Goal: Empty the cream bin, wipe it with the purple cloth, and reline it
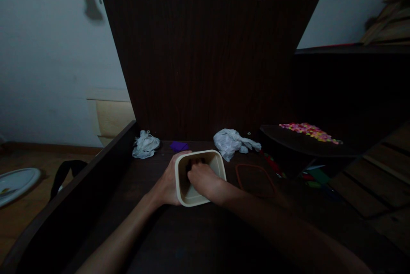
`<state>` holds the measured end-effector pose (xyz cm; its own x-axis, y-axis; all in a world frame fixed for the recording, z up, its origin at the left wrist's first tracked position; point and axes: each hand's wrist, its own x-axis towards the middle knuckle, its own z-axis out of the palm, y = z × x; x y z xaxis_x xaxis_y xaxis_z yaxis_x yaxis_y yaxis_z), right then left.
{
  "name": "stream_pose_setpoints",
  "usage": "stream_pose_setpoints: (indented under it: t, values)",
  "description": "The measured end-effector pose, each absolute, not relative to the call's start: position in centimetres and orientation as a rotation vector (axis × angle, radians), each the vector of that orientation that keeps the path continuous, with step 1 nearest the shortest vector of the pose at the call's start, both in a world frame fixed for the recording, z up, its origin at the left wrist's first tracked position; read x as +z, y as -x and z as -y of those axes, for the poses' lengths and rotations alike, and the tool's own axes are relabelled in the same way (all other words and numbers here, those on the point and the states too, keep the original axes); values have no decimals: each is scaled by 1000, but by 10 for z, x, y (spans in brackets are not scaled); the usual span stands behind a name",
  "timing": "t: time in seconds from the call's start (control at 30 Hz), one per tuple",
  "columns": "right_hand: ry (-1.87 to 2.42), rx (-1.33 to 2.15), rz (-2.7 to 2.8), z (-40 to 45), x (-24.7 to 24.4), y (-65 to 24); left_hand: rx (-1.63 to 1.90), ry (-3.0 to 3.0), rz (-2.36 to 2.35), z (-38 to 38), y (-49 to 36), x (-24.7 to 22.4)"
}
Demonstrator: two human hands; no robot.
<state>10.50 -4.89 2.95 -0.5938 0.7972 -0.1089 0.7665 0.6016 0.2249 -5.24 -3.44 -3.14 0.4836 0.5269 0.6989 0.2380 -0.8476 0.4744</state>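
A cream plastic container [220, 164] with rounded corners is tilted so that its opening faces me. My left hand [169, 182] grips it from the left side, with the fingers hidden behind its wall. Inside the container is my right hand [201, 176], its fingers curled against the inner far-left wall. Something dark shows near those fingers, but the shade hides what it is. Beyond the container lies a folded purple cloth or sponge [179, 146]; I cannot tell which. To the right, a reddish-brown rectangular frame or lid [255, 180] rests on the dark surface.
Crumpled pale plastic bags [145, 144] [233, 142] lie along the back panel. A corner shelf [288, 146] at right carries pink and yellow bits [309, 132]. A low dark side wall [83, 188] runs along the left. A white plate-like object [19, 184] is beyond it.
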Motion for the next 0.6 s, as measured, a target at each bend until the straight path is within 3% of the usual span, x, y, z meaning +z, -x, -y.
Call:
stream_pose_setpoints:
  t: [0.23,0.6]
  values:
    - [-1394,264,-2479,46,25,-102,1309,-2445,-635,35,53,-31]
    - [-1147,234,-2701,40,17,-108,1267,-2478,-697,38,53,-29]
